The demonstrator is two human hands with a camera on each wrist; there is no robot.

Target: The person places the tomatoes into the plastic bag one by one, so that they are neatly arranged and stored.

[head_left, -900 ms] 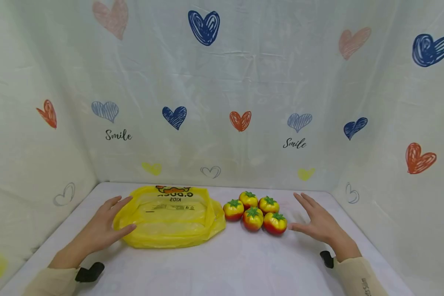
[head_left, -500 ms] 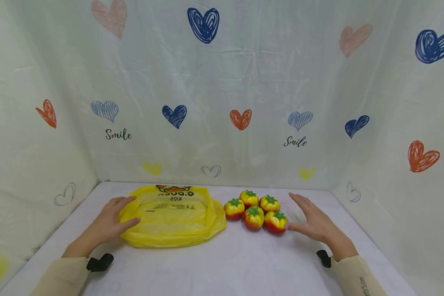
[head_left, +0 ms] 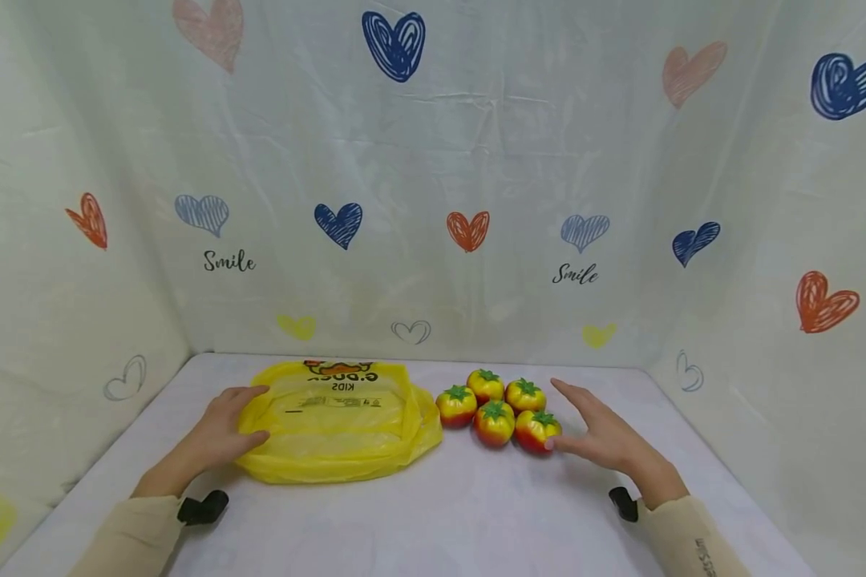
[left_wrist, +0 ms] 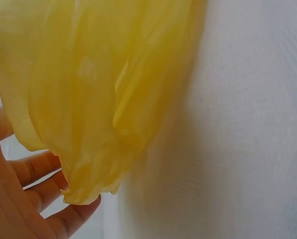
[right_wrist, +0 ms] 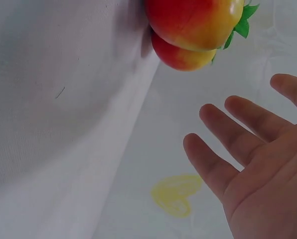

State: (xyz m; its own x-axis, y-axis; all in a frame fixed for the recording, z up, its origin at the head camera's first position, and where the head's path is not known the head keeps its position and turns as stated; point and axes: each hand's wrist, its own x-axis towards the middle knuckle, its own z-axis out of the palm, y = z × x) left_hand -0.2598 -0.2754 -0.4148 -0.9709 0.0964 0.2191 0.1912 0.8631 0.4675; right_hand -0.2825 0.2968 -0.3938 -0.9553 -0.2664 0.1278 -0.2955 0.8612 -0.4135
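A yellow plastic bag (head_left: 332, 437) with a duck print and mirrored lettering lies flat on the left of the table. My left hand (head_left: 212, 437) is at the bag's left edge, thumb and fingers spread. In the left wrist view, the bag's crumpled corner (left_wrist: 88, 164) hangs against those fingers (left_wrist: 49, 191), which are partly behind it. Several red-and-yellow tomato-like toy fruits (head_left: 494, 425) with green leafy tops cluster right of the bag. My right hand (head_left: 602, 429) hovers at their right, fingers extended, its thumb overlapping the nearest fruit (head_left: 532, 437) in the head view.
The white-covered table (head_left: 433, 521) runs back to a pale curtain (head_left: 433, 160) printed with hearts and "Smile". Curtain walls also stand at the left and right. A black strap piece (head_left: 204, 507) sits at my left wrist, another (head_left: 624, 503) at my right.
My left hand has moved right, up to the bag's edge. My right hand has shifted left, bringing its thumb over the nearest fruit. Bag and fruits lie as before.
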